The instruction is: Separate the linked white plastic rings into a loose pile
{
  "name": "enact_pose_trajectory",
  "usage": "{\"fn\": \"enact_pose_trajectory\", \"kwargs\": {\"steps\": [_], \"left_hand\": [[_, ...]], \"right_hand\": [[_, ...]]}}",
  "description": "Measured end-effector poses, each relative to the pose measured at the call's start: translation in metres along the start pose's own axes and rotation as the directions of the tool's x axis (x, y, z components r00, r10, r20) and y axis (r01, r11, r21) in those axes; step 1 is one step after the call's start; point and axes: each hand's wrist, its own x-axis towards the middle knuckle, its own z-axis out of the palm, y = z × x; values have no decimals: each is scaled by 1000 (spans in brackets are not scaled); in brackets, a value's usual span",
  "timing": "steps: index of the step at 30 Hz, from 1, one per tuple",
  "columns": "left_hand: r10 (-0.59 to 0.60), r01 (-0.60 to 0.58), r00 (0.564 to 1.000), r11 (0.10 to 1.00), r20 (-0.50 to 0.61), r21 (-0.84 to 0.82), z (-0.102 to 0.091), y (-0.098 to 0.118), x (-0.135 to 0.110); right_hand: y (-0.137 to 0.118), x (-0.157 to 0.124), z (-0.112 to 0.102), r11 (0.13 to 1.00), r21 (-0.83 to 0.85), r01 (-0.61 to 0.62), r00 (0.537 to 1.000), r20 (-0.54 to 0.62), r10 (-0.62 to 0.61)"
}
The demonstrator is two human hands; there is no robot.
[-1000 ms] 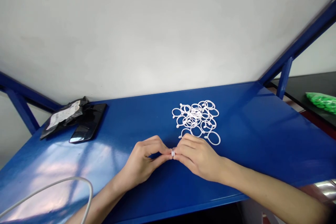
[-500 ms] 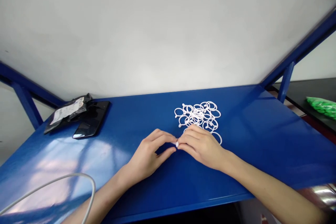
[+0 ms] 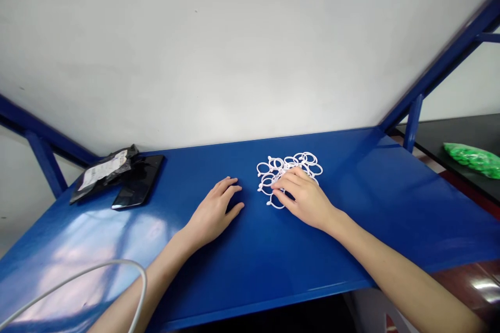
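A heap of white plastic rings (image 3: 289, 166) lies on the blue table (image 3: 371, 208), right of its middle. My right hand (image 3: 302, 195) rests on the near side of the heap, fingers spread loosely over the rings and touching them. My left hand (image 3: 216, 210) lies flat on the table just left of the heap, fingers stretched out, holding nothing. A gap of bare table separates the two hands.
A black phone (image 3: 137, 187) and a black foil pouch with a white label (image 3: 103, 171) lie at the far left. A white cable (image 3: 78, 281) loops over the near left corner. A green bag (image 3: 472, 156) sits on a dark table to the right. Blue frame bars rise at both sides.
The hands were pinched together on one small white ring. They have since parted: the right hand moved forward onto the heap, and the left hand flattened on the table.
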Motion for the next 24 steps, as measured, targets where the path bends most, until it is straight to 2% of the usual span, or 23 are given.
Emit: {"fn": "enact_pose_trajectory", "kwargs": {"steps": [3, 5, 8, 10, 24], "left_hand": [[-10, 11, 1000, 1000, 19, -10, -1, 0, 0], [-13, 14, 999, 1000, 30, -16, -2, 0, 1], [-15, 16, 999, 1000, 42, -17, -3, -1, 2], [-15, 15, 999, 1000, 46, -6, -4, -2, 2], [83, -95, 994, 980, 76, 177, -3, -4, -2]], "right_hand": [[-11, -2, 2, 998, 51, 28, 999, 23, -29], [-21, -6, 4, 993, 97, 66, 988, 131, -79], [-35, -12, 10, 986, 108, 125, 920, 359, -156], [-41, -15, 13, 986, 96, 139, 881, 442, -167], [-42, -13, 15, 989, 103, 104, 847, 512, -142]]}}
